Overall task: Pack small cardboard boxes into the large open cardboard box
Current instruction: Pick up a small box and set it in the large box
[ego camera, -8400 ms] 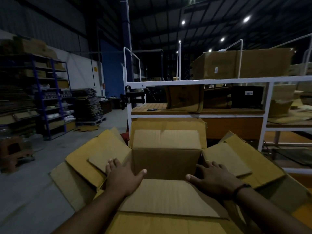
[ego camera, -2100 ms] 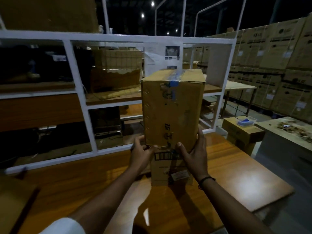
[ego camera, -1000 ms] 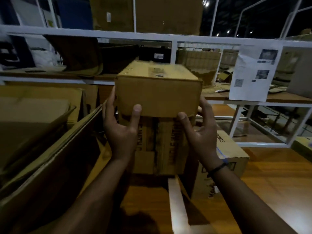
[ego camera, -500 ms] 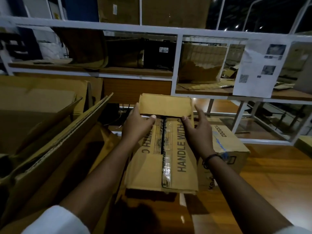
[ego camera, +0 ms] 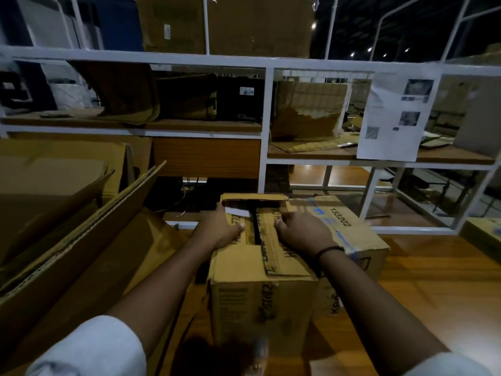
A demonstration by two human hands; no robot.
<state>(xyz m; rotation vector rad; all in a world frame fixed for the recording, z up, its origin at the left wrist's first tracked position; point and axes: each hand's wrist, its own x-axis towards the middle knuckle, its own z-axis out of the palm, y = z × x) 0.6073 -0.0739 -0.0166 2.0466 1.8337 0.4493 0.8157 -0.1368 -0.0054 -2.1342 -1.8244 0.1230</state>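
Note:
A small cardboard box [ego camera: 260, 302] stands upright on the wooden table, right in front of me. Its top flaps are split by a dark seam, and the far end gapes open. My left hand [ego camera: 219, 229] lies on the left top flap, with the fingers curled over its far edge. My right hand [ego camera: 301, 232] lies on the right flap, with the fingertips hooked into the seam. The large open cardboard box [ego camera: 67, 213] sits at the left, its flaps raised and leaning towards me.
Another small box [ego camera: 349, 240], marked 133202 and taped in blue, stands against the right side of the held box. Behind is a white shelf frame [ego camera: 267, 126] holding cartons and a printed sheet [ego camera: 393, 118]. Wooden tabletop [ego camera: 433, 294] extends to the right.
The box came down from in front of my chest and now stands on the table beside the taped box. Both hands slid from its sides onto the top flaps.

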